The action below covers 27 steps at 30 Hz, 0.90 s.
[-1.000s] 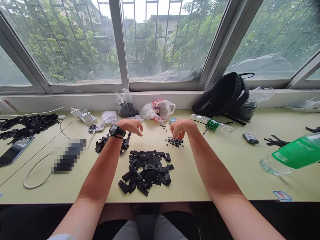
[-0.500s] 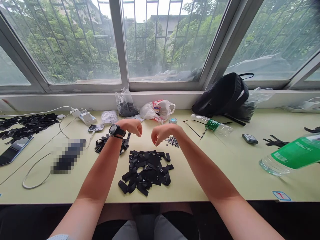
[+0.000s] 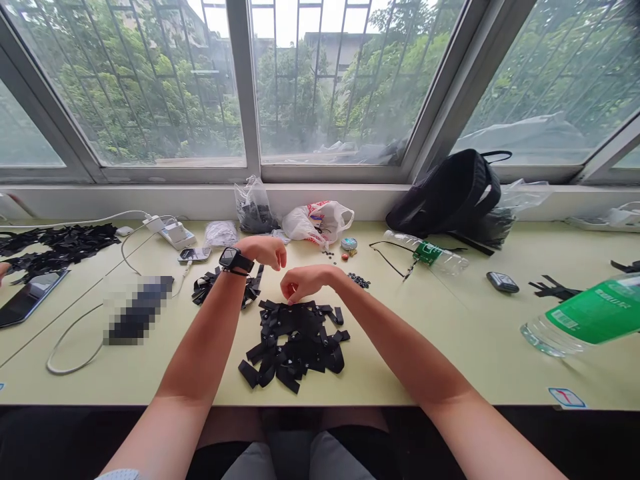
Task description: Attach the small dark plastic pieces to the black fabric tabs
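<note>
Right hand (image 3: 306,283), curled, has moved from the black beads (image 3: 359,281) to above the strap pile (image 3: 295,350); left hand (image 3: 263,252) curled nearby; grip on anything: cannot tell.

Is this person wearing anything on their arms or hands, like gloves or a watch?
The left hand and right hand are bare, with no gloves, and neither forearm has a sleeve. The left wrist wears a black smartwatch on a dark strap; the right wrist shows nothing.

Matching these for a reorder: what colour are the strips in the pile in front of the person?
The strips are black; the head view shows them best.
</note>
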Available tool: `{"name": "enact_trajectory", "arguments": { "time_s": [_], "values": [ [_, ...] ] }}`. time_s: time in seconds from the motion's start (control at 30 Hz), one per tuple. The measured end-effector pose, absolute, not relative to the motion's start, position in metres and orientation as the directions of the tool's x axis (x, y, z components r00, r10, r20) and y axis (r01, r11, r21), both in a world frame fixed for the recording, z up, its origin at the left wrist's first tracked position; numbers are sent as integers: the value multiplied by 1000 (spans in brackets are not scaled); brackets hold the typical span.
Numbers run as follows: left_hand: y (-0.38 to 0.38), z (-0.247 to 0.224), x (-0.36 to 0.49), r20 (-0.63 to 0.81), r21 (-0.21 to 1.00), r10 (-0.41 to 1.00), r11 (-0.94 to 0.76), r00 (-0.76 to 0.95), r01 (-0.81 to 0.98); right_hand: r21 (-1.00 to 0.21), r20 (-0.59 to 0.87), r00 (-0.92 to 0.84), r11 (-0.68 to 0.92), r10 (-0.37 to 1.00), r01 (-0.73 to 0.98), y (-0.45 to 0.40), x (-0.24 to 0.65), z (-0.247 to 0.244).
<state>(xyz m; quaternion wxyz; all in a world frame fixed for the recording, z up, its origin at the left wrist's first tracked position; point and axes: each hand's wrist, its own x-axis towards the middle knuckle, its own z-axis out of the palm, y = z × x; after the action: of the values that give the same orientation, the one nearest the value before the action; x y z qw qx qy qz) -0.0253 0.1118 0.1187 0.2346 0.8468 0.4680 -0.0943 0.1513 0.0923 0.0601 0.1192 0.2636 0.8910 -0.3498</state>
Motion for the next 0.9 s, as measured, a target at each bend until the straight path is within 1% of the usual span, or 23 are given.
{"name": "enact_trajectory", "arguments": {
  "time_s": [0.2, 0.33, 0.47, 0.63, 0.7, 0.8, 0.9],
  "values": [
    [111, 120, -26, -374, 310, 750, -453, 545, 836, -537, -410, -819, 620, 401, 572, 90, 148, 58],
    [109, 122, -26, -380, 264, 754, -467, 536, 844, -511, -430, -806, 626, 406, 589, 89, 144, 55],
    [106, 124, -28, -366, 256, 771, -454, 521, 853, -532, -402, -807, 607, 433, 590, 91, 149, 60],
    [105, 126, -30, -345, 298, 775, -445, 530, 844, -612, -345, -798, 526, 494, 591, 97, 166, 72],
    [106, 127, -31, -347, 318, 772, -438, 533, 841, -685, -299, -809, 476, 507, 552, 100, 173, 76],
    [109, 126, -33, -333, 392, 752, -439, 569, 809, -844, -140, -828, 373, 543, 387, 103, 183, 81],
    [114, 122, -34, -250, 475, 772, -428, 584, 769, -940, 29, -771, 281, 636, 196, 105, 186, 85]
  ]
}}
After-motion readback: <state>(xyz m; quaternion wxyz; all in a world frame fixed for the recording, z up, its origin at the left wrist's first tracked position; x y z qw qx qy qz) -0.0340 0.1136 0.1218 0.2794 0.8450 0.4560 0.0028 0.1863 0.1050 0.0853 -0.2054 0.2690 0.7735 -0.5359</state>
